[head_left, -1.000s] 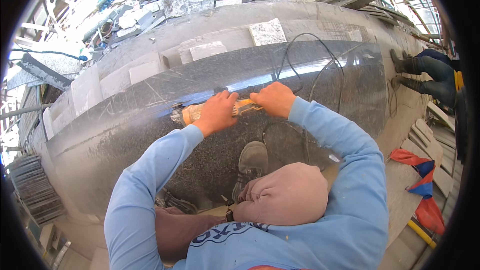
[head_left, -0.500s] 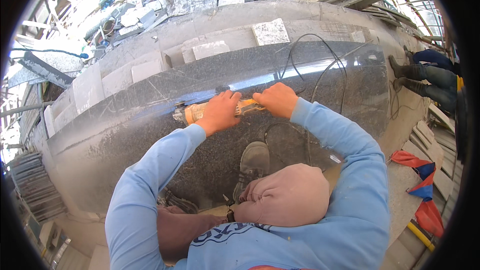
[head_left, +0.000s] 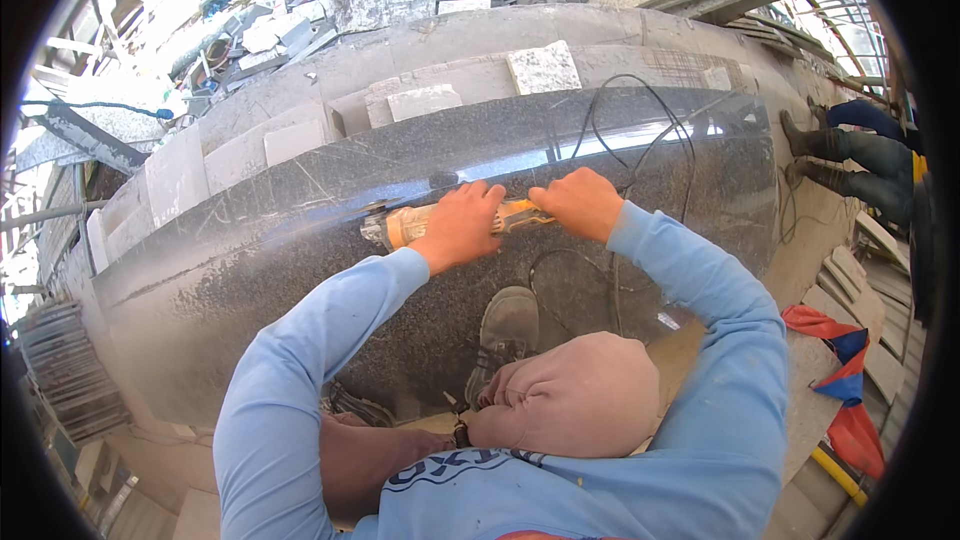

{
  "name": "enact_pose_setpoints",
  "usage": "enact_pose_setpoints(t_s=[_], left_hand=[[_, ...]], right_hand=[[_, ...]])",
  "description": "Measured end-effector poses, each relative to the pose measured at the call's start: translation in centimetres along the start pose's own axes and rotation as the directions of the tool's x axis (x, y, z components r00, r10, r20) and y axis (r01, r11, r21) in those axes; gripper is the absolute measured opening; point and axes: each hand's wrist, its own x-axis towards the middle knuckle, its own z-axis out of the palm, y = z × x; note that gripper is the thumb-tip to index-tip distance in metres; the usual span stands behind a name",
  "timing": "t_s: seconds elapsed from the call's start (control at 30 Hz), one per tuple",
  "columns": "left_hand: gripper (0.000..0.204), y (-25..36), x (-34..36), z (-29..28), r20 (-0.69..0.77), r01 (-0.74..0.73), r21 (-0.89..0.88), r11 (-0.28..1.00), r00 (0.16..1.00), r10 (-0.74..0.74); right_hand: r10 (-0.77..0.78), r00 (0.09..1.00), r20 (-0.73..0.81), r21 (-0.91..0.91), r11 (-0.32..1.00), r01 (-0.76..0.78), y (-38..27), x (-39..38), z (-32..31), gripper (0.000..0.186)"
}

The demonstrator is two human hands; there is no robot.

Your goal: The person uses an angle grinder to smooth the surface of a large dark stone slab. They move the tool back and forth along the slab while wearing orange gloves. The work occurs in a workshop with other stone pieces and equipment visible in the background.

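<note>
I sit on a dark polished stone slab [head_left: 220,290] with a scored line along it. My left hand [head_left: 462,225] wraps over the body of a yellow angle grinder [head_left: 405,228], whose head points left and rests at the line on the slab. My right hand [head_left: 580,202] grips the grinder's rear handle. A black cord [head_left: 627,80] lies looped on the slab to the right. Just beyond the grinder is a small dark round piece [head_left: 443,180]. My shoe [head_left: 508,325] rests on the slab below the grinder.
Pale stone blocks [head_left: 543,68] line the slab's far edge, with a rubble heap [head_left: 260,35] beyond. At right are another person's legs and boots [head_left: 850,150], loose planks [head_left: 855,290] and red-and-blue cloth [head_left: 820,325]. A metal grate [head_left: 65,360] sits at left.
Both my hands and the grinder have shifted a little to the right along the slab. The other person's boots at the right have shifted slightly.
</note>
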Motion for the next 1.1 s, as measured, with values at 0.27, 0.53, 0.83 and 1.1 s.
enact_pose_setpoints(t_s=[0.27,0.53,0.83,1.1], left_hand=[[0.069,-0.8,-0.6,0.0,0.014,0.004,-0.006,1.0,1.0,-0.004],[0.066,1.2,0.7,0.0,-0.027,-0.025,-0.036,0.999,0.999,0.024],[0.066,-0.6,-0.5,0.1,0.007,-0.012,-0.009,1.0,1.0,0.012],[0.069,1.7,1.2,0.0,-0.025,-0.026,-0.03,0.999,0.999,0.025]], right_hand=[[-0.017,0.998,0.058,-0.039,0.999,0.019,-0.7,0.7,-0.8,0.018],[0.003,1.0,0.004,-0.034,0.999,-0.003,0.6,-1.3,-1.3,0.013],[-0.04,0.999,-0.004,-0.013,0.999,0.04,-0.3,0.4,0.1,0.015],[-0.026,1.0,-0.007,-0.047,0.999,0.026,1.4,-1.7,-0.9,0.017]])
